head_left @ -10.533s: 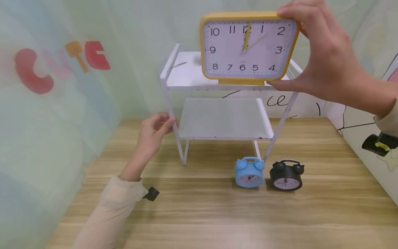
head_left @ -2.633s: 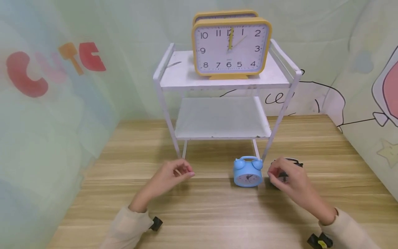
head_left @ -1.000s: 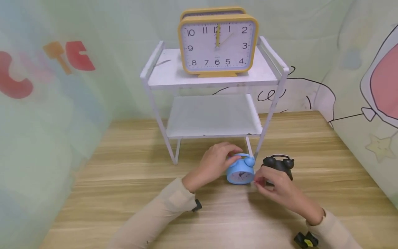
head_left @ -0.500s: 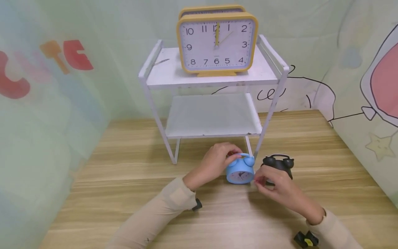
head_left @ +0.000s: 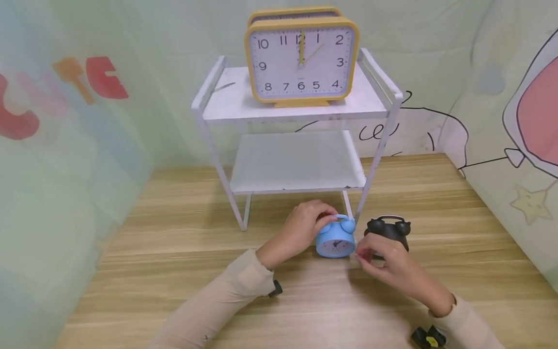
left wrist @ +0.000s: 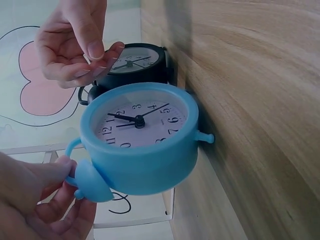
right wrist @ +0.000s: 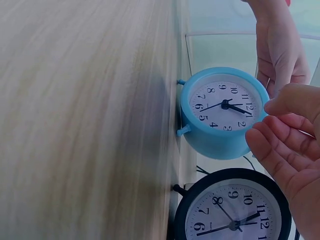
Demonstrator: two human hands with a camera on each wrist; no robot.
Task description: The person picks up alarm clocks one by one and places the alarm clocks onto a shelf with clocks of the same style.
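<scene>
My left hand pinches the top handle of a light blue twin-bell alarm clock, thumb and fingers meeting at the handle. In the left wrist view the blue clock shows its round white dial and a small foot. My right hand is loosely curled beside the blue clock, with nothing between thumb and fingers. It partly covers a black twin-bell alarm clock in the head view. In the right wrist view the black clock stands next to the blue one, my right hand's fingertips close to the blue rim.
A white two-tier shelf stands behind the small clocks. On its top tier is a rectangular yellow clock, with a second yellow frame behind it. The wooden table meets printed curtains at left, back and right.
The yellow clock, earlier in my right hand, stands on the shelf's top. My left hand left the shelf leg and took the blue clock's handle. My right hand came down beside it.
</scene>
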